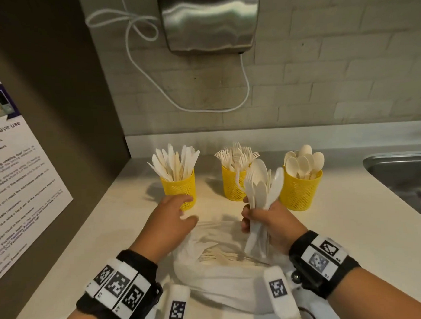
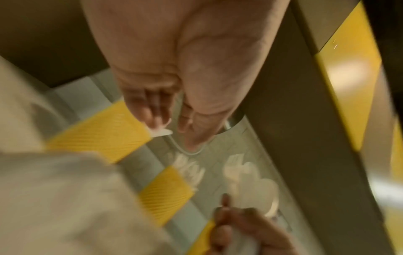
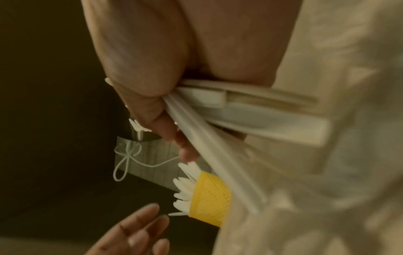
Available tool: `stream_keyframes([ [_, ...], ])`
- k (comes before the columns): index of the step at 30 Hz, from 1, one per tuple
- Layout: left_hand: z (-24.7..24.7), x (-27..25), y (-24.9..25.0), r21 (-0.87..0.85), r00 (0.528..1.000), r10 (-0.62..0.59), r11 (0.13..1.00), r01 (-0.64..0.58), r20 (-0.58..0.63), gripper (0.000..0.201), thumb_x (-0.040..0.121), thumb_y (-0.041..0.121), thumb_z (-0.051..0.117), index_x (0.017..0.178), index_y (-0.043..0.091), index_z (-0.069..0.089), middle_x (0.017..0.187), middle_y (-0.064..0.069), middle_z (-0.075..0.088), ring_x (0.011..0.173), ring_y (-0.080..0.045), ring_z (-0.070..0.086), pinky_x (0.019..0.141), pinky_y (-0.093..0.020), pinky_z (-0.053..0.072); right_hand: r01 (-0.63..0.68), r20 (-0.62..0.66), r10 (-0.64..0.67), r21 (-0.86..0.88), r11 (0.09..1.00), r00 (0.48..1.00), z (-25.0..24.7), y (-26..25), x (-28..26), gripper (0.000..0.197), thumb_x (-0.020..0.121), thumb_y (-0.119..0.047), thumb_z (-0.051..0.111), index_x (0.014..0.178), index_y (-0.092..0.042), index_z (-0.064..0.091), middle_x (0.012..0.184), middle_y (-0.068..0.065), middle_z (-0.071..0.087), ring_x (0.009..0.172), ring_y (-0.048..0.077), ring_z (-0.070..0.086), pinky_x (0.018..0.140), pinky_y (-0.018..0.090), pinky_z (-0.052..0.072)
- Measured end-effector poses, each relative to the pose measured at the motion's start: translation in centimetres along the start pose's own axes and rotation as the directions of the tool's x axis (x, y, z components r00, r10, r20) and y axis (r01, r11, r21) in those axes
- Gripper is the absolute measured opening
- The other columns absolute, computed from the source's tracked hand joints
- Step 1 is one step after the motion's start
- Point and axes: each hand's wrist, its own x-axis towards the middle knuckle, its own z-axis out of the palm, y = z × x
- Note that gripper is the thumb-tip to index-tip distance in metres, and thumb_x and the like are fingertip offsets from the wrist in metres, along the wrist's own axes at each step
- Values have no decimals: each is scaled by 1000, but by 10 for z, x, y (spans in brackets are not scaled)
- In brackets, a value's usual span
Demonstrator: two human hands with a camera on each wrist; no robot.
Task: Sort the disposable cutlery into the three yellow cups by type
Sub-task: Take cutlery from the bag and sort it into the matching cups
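Three yellow mesh cups stand in a row on the counter: the knife cup (image 1: 179,188) at left, the fork cup (image 1: 232,182) in the middle, the spoon cup (image 1: 300,190) at right. My right hand (image 1: 262,219) grips a mixed bundle of white cutlery (image 1: 261,188) upright in front of the fork and spoon cups; the same bundle of handles (image 3: 229,110) shows in the right wrist view. My left hand (image 1: 177,214) hovers with relaxed fingers, empty, just in front of the knife cup. A white plastic bag (image 1: 224,274) holding more cutlery lies below both hands.
A steel sink (image 1: 403,170) is set into the counter at right. A dark side panel with a microwave notice (image 1: 17,172) walls the left. A metal dispenser (image 1: 210,19) and a white cord (image 1: 138,66) hang on the tiled back wall.
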Motion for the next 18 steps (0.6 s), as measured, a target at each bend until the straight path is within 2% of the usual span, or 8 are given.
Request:
stream_keyframes([
  [1, -1, 2, 13, -127, 1000, 19, 992, -19, 0, 46, 83, 23, 66, 126, 28, 50, 116, 3, 53, 98, -16, 57, 81, -27, 45, 4, 20, -5, 37, 999, 1000, 3, -6, 1, 19, 83, 12, 53, 95, -3, 52, 67, 12, 51, 54, 23, 54, 57, 35, 51],
  [3, 3, 8, 40, -412, 997, 47, 911, -19, 57, 48, 82, 21, 68, 124, 32, 46, 111, 3, 58, 90, -16, 61, 75, -30, 49, -4, 65, 1, 38, 999, 998, 9, -15, 2, 17, 84, 11, 53, 94, -2, 52, 68, 12, 53, 53, 24, 55, 53, 32, 50],
  [5, 12, 18, 58, -550, 994, 71, 835, -14, 81, 52, 81, 22, 69, 123, 34, 42, 106, 1, 63, 83, -15, 62, 67, -27, 49, -9, 93, 12, -26, 1000, 996, 16, -19, 1, 15, 83, 9, 54, 94, -1, 55, 68, 11, 57, 53, 23, 56, 52, 31, 49],
  [9, 32, 33, 69, -551, 997, 70, 833, -51, 14, 37, 81, 25, 69, 113, 24, 51, 91, -1, 66, 72, -13, 63, 59, -25, 47, 29, 125, -10, -148, 989, 992, 20, -16, -2, 16, 81, 7, 56, 91, -5, 58, 61, 2, 60, 54, 22, 55, 53, 32, 48],
  [11, 38, 38, 66, -603, 997, 53, 798, -8, 58, 25, 83, 22, 68, 105, 22, 55, 91, -3, 66, 73, -15, 62, 60, -24, 49, 6, 120, 13, -156, 988, 993, 17, -14, -4, 20, 78, 4, 59, 97, -3, 57, 62, 4, 57, 54, 22, 57, 53, 32, 48],
  [13, 41, 43, 63, -682, 992, 38, 729, 54, 119, 15, 86, 12, 65, 97, 21, 59, 91, -4, 65, 73, -15, 60, 59, -20, 50, -35, 100, 48, -130, 991, 994, 10, -11, -4, 21, 78, 5, 60, 97, -3, 55, 64, 7, 57, 54, 23, 58, 51, 31, 48],
  [15, 42, 49, 61, -729, 990, 6, 677, 100, 141, 17, 87, 2, 60, 93, 18, 60, 90, -5, 62, 69, -13, 55, 58, -17, 51, -73, 82, 80, -76, 994, 993, 4, -8, -5, 20, 80, 6, 59, 97, -3, 54, 67, 10, 60, 55, 23, 59, 52, 31, 48],
  [18, 39, 57, 63, -738, 994, -2, 670, 84, 112, 16, 88, -1, 57, 90, 15, 60, 84, -3, 59, 64, -13, 52, 60, -21, 51, -115, 63, 112, 54, 992, 992, -4, -5, -4, 15, 83, 7, 54, 93, -3, 58, 72, 13, 66, 58, 24, 61, 54, 31, 51],
])
